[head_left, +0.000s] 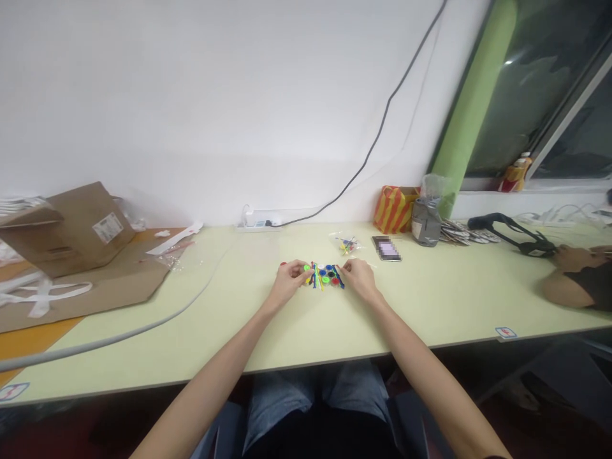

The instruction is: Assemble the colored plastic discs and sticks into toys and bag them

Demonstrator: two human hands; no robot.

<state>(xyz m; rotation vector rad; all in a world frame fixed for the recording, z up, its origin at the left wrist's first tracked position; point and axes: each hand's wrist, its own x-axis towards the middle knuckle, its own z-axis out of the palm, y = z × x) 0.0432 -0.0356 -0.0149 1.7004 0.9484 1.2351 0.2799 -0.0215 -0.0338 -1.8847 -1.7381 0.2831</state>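
Observation:
Small coloured plastic pieces (326, 276) lie close together on the pale table in front of me: round discs in blue, green, black, white and red, with thin sticks among them. At the left end of this cluster is my left hand (291, 278), its thumb and fingers pinched beside a green disc. A red piece (283, 263) shows just behind its knuckles. My right hand (357, 275) has its fingertips closed at the right end, by a dark blue stick (338, 278). What either pinch holds is too small to make out.
A clear bag with coloured sticks (348, 244) and a phone (387, 248) lie behind the cluster. An open cardboard box (71, 226) stands left, a grey cable (157, 324) crossing before it. At right are a striped bag (393, 209), a black strap (519, 234) and another person's arm (571, 284).

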